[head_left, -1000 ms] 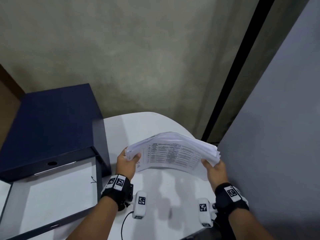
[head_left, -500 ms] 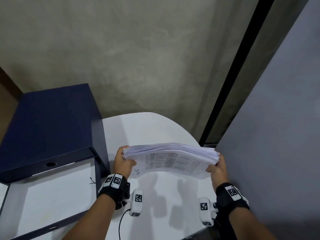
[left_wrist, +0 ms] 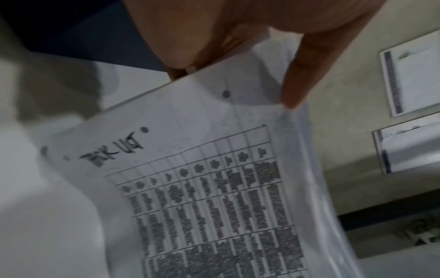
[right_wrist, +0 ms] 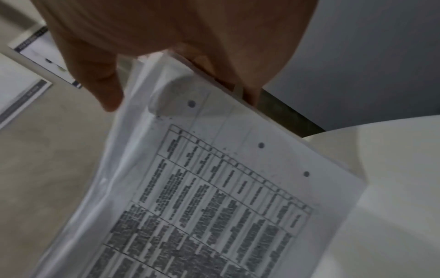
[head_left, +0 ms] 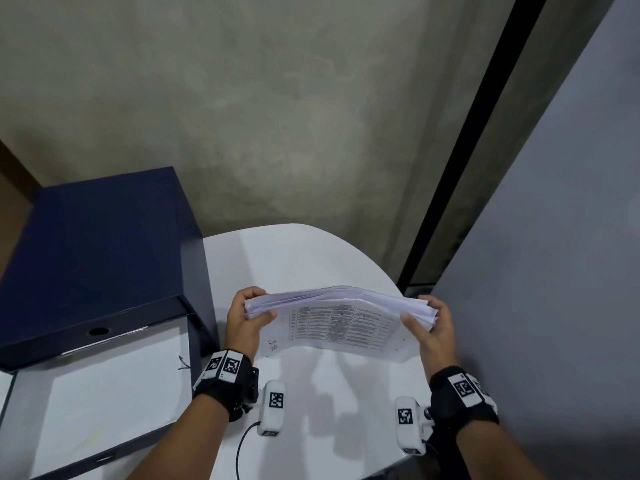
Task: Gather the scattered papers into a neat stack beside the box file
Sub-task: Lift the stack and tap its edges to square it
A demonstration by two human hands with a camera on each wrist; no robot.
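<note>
I hold the stack of papers (head_left: 341, 313) off the white table (head_left: 298, 258), tilted on its long edge, the lower edge near or touching the surface; I cannot tell which. My left hand (head_left: 244, 322) grips the left short end, thumb on the near face, fingers curled over the far side. My right hand (head_left: 429, 327) grips the right short end likewise. The long axis runs left to right between the hands, roughly square to the side wall of the navy box file (head_left: 100, 251). That file stands just left of the left hand, so the left hand is the nearer one; in my judgement the sheets must go down flat on the bare table between file and table edge. The edges are not yet flush at the top.

Writing: the near sheet carries a printed table, blurred beyond reading. A handwritten mark (left_wrist: 112, 153) sits near the punched holes; illegible. No brand seen on the file
</note>
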